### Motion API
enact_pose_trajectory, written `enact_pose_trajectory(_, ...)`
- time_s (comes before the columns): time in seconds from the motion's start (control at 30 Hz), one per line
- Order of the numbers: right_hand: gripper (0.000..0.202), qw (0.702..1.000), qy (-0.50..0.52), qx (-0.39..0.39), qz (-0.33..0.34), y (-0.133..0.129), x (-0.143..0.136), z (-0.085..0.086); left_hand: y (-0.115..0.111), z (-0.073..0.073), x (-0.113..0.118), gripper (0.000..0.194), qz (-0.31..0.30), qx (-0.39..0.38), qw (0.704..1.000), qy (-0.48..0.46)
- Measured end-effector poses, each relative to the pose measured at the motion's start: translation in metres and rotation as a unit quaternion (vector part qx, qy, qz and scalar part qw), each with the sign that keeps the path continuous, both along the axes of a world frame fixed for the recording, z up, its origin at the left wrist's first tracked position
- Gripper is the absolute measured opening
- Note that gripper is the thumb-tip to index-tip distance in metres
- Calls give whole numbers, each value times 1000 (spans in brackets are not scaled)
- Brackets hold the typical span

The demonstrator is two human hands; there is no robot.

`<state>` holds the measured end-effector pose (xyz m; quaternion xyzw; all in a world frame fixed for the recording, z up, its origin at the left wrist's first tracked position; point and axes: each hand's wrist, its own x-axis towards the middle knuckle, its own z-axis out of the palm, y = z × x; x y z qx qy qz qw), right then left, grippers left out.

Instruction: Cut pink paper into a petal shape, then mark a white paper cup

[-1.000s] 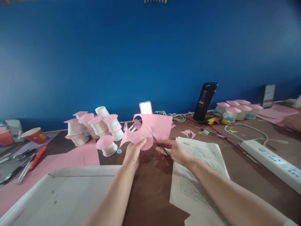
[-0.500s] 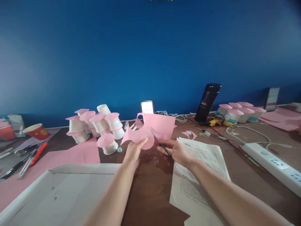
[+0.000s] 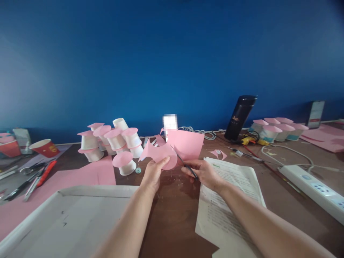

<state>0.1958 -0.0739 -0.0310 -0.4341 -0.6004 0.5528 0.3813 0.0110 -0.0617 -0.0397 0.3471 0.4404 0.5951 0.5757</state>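
Observation:
My left hand (image 3: 153,175) pinches a sheet of pink paper (image 3: 188,143), its thumb on top near a rounded, disc-like part. Curved bites are cut out of the sheet's left side. In my right hand (image 3: 202,173) is a pair of dark-handled scissors (image 3: 191,171), fingers closed round the handles. The blades lie against the paper along the edge of the rounded part. Left of my hands stand several white paper cups (image 3: 116,141) with pink paper discs on them, some stacked. One more capped cup (image 3: 126,168) sits nearer to me.
A white tray (image 3: 91,190) lies at front left, printed pages (image 3: 233,190) under my right forearm. Right are a black flask (image 3: 240,118), a power strip (image 3: 313,182), cables and more capped cups (image 3: 279,129). Knives and tools (image 3: 37,179) and a red cup (image 3: 44,148) are at left.
The view has shifted slightly, so the surroundings sit a little further right. Both hands keep their holds, and the pink sheet has tilted slightly between them.

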Motion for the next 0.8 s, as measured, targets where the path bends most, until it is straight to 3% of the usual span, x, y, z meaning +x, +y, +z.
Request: enact_pose_trajectory(0.8,41,1000,-17,11,2,-1,1,-1,2,2,-3,40,17,2,1000,1)
